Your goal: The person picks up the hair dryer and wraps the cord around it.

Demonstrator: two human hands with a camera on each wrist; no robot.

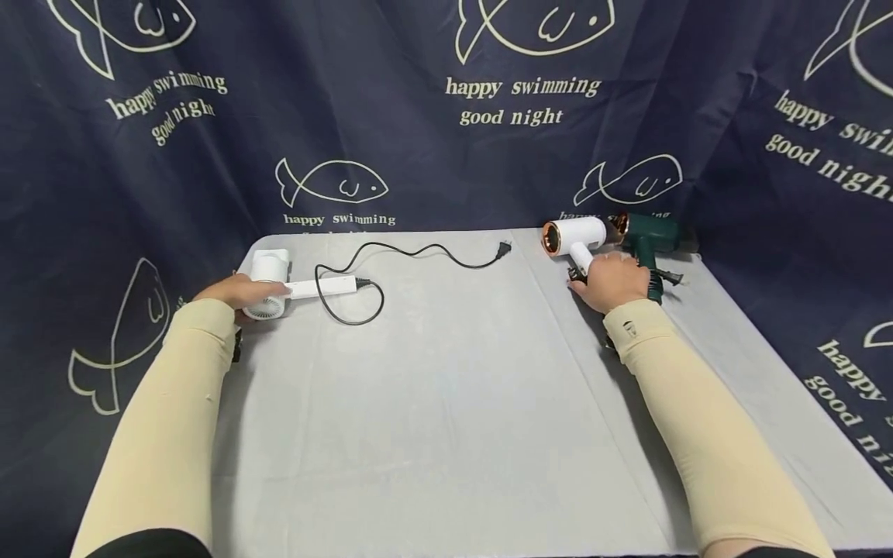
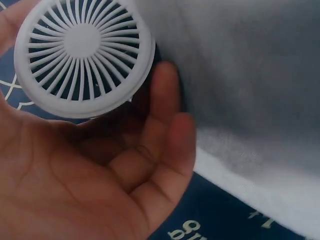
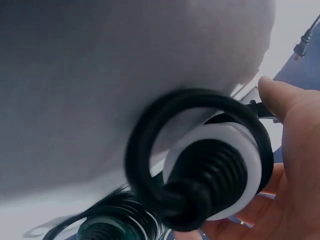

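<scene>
At the table's far left, my left hand [image 1: 236, 292] grips the body of a white hair dryer [image 1: 270, 267], thumb across its top. Its round slatted grille [image 2: 82, 42] shows in the left wrist view with my fingers curled around the side. A black cord [image 1: 425, 249] runs from its handle to a plug. On the right side, my right hand [image 1: 614, 281] holds the handle of another white hair dryer [image 1: 582, 234] with a copper-coloured rim. That handle's black cord [image 3: 137, 140] loops at its end in the right wrist view. My palm hides part of the handle.
A dark green hair dryer [image 1: 652, 232] lies right beside the right-hand white one, its coiled cord [image 3: 127, 205] below it. The pale table [image 1: 432, 403] has a dark blue printed curtain [image 1: 418, 116] along its back and sides.
</scene>
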